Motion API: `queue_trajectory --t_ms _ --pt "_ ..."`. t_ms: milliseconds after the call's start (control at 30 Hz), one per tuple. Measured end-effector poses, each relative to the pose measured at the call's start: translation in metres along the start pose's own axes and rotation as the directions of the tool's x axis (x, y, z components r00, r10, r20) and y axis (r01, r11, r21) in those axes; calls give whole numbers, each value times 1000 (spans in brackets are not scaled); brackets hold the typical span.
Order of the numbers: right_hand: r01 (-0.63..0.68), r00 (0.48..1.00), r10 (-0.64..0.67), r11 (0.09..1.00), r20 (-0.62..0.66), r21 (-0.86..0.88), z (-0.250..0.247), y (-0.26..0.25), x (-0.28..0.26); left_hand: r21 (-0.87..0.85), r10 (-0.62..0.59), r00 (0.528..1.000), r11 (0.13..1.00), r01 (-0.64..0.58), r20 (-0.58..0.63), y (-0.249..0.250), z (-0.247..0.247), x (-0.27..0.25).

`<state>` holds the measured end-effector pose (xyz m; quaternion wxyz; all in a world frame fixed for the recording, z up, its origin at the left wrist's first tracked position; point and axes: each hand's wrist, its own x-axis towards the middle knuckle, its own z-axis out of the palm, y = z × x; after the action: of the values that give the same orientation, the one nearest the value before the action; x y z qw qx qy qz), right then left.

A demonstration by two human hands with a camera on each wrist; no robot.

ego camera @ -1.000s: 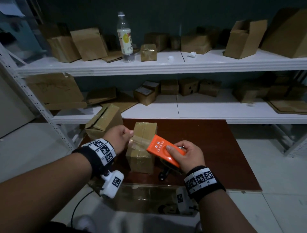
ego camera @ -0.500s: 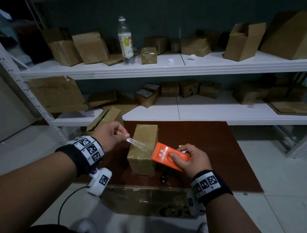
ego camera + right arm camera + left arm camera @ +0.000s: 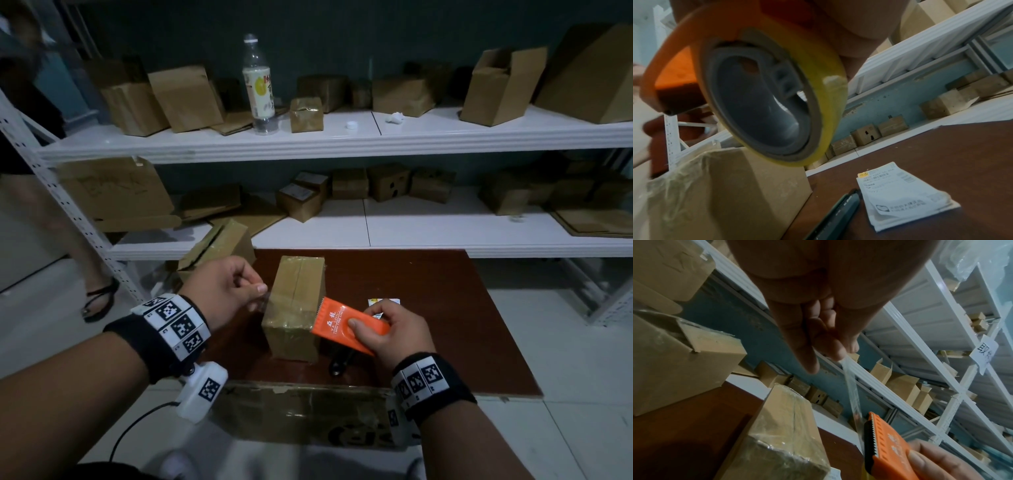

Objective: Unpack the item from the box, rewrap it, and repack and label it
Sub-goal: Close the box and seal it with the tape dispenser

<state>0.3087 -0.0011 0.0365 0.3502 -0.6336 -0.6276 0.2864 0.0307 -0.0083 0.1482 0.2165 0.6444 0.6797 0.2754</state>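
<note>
Box already closed and film-wrapped between both hands; left hand pinching tape, right hand gripping dispenser; sealing underway, label unapplied.

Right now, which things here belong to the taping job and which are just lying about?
In use: taped cardboard box; orange tape dispenser; clear tape strip; shipping label.

Lying about: plastic bottle; shelf boxes; dark pen-like tool.
</note>
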Motion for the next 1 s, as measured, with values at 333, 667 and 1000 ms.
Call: queue_trajectory --t_ms 333,667,1000 --pt "3 1000 -3 1000 7 -7 -5 1 0 85 17 1000 996 -15 -14 -1 -2 1" --pt "13 1000 -13 1000 3 6 -6 2 0 -73 -65 998 995 67 23 0 1 3" --pt "0 999 -1 1000 33 25 -4 2 1 -18 -29 999 999 29 22 -8 -2 11"
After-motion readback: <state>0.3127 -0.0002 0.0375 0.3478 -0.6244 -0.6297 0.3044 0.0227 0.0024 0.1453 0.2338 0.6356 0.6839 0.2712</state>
